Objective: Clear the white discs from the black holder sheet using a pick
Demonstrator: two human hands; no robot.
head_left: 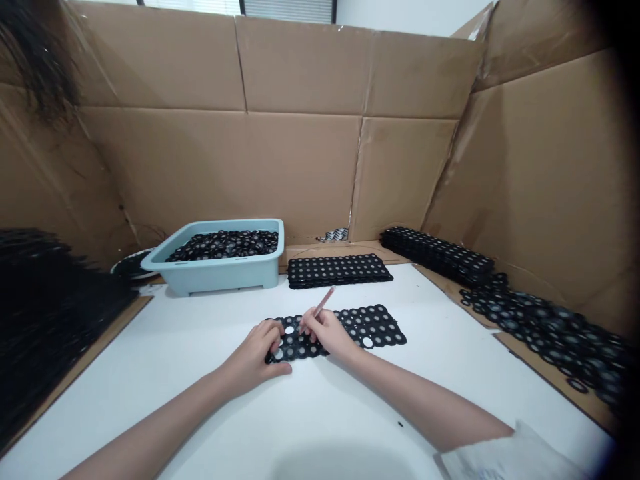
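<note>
Left hand hides black sheet end; right hand grips stick.

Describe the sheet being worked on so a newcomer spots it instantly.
Start at the light blue tub on the white table, then come toward the camera. The black perforated sheet lies flat and single under both hands: left hand pressing it, right hand holding a thin stick. The other sheets are stacked and untouched.
</note>
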